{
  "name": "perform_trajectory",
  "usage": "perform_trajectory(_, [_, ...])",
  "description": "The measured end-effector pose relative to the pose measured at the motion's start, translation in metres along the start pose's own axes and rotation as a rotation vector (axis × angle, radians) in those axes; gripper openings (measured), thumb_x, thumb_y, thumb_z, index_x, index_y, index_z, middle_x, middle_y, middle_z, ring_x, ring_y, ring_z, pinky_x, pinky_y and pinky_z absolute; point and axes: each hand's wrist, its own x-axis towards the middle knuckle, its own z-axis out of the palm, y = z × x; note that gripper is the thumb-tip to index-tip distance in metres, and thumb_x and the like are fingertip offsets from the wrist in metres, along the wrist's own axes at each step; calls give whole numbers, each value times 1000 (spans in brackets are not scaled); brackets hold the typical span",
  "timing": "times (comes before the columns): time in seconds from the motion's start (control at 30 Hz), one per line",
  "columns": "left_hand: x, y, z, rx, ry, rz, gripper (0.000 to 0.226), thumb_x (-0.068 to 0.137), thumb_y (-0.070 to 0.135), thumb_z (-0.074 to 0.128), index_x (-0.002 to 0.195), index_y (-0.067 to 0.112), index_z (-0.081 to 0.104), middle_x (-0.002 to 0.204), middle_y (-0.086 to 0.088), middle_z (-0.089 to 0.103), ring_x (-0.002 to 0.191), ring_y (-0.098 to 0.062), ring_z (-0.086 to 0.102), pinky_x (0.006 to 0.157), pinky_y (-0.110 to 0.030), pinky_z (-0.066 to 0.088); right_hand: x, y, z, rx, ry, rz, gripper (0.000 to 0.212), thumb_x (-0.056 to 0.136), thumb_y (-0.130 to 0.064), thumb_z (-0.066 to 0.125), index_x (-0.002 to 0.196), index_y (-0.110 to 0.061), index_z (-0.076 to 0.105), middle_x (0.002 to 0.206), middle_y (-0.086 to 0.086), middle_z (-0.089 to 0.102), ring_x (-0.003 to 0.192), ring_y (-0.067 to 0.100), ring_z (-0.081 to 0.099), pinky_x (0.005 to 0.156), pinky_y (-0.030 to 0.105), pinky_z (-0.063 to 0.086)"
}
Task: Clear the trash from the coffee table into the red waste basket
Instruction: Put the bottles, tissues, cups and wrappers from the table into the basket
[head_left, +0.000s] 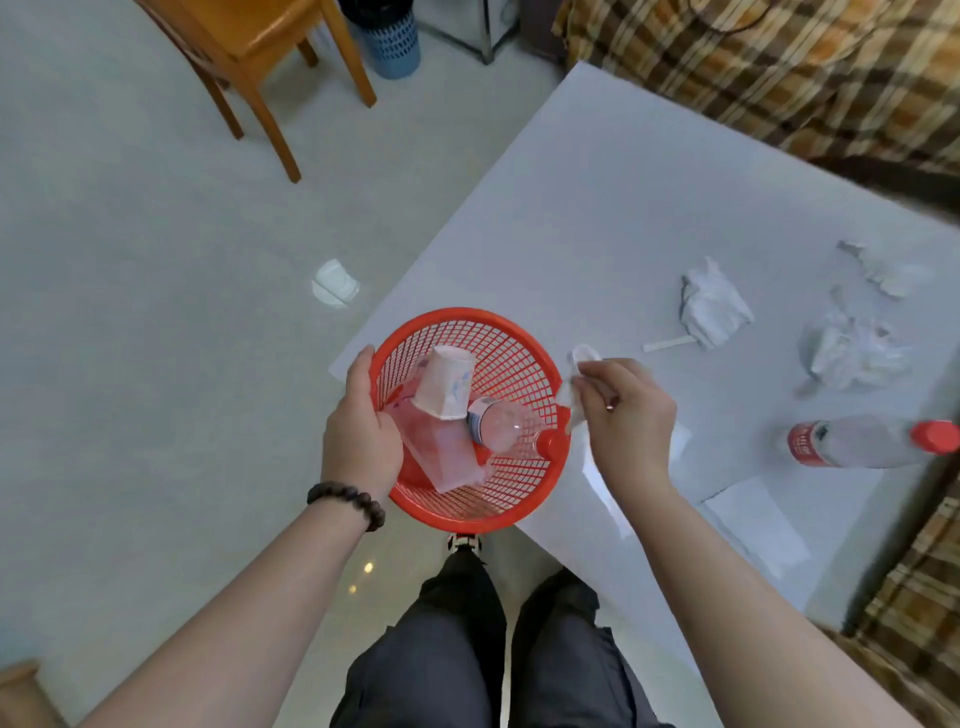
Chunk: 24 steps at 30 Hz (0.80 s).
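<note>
Head view: the red waste basket (467, 415) is held at its rim by the left hand (358, 431), fingers curled over the edge, apparently so that its mouth sits level with the corner of the coffee table (649, 197). Inside it a paper cup (445, 383), a clear plastic bottle (496, 423) and a clear plastic package (441, 457) are seen. The right hand (626, 421) is closed in a pinch on a small crumpled white scrap (571, 397), kept just beside the basket's rim, judged ready for dropping in. Beyond the right fingertips (589, 370) a crumpled tissue (714, 304), a crumpled clear wrapper (857, 353) and a red-capped water bottle (872, 441) lie well apart on the table. A flat white sheet (753, 519) lies nearer the wrist.
</note>
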Motion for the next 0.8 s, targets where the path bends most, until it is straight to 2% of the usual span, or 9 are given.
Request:
perform_trajectory(0.1, [1,13,-8,-53,-23,20,60,90,-1,35,143,29,31,124,-9,59,107,-28,57,87,-36,47,-8,-54,-4,66,-28,-129,10,79,-2,69,86,-8,72,86,2,65,73,10,56,67,8,40])
perform_trajectory(0.2, [1,21,-18,-92,-33,66,61,89,-1,36,142,30,32,120,-9,61,101,-27,59,78,-29,46,-23,-88,9,86,-168,-197,9,80,-1,67,86,-5,72,86,6,65,79,18,60,70,23,45])
perform_trajectory(0.4, [8,23,-41,-159,-57,130,64,86,0,37,140,34,34,104,1,61,81,-16,55,63,-23,39,-37,-121,42,22,-332,-259,17,85,-6,63,100,-4,70,98,10,65,91,27,60,76,36,49])
perform_trajectory(0.5, [15,20,-49,-184,-73,155,62,87,1,38,140,33,35,101,5,59,74,-5,56,56,-11,38,-35,-131,56,-78,-447,-255,34,83,-7,64,116,-13,64,118,6,57,108,25,53,88,36,46])
perform_trajectory(0.53, [18,19,-50,-196,-83,160,61,88,1,38,140,33,35,103,4,60,76,-3,57,59,-11,40,-34,-133,58,-114,-473,-254,41,82,-8,65,122,-17,61,124,5,54,113,24,50,92,37,45])
perform_trajectory(0.6, [24,18,-51,-212,-110,166,60,89,0,36,139,32,36,114,1,61,93,-12,59,74,-22,45,-34,-135,58,-140,-478,-239,50,81,-10,66,128,-22,55,132,4,49,119,23,45,96,38,44])
perform_trajectory(0.67, [31,16,-49,-224,-140,171,58,89,-1,34,138,30,36,119,-2,60,103,-20,58,83,-31,47,-36,-135,52,-153,-437,-216,50,84,-14,64,131,-24,52,137,4,46,122,24,43,96,38,45])
perform_trajectory(0.8, [38,14,-37,-232,-172,146,56,91,0,34,139,28,35,121,-4,59,105,-22,57,87,-33,48,-45,-120,21,-160,-352,-163,52,82,-19,67,131,-21,51,139,6,43,128,23,39,102,36,38])
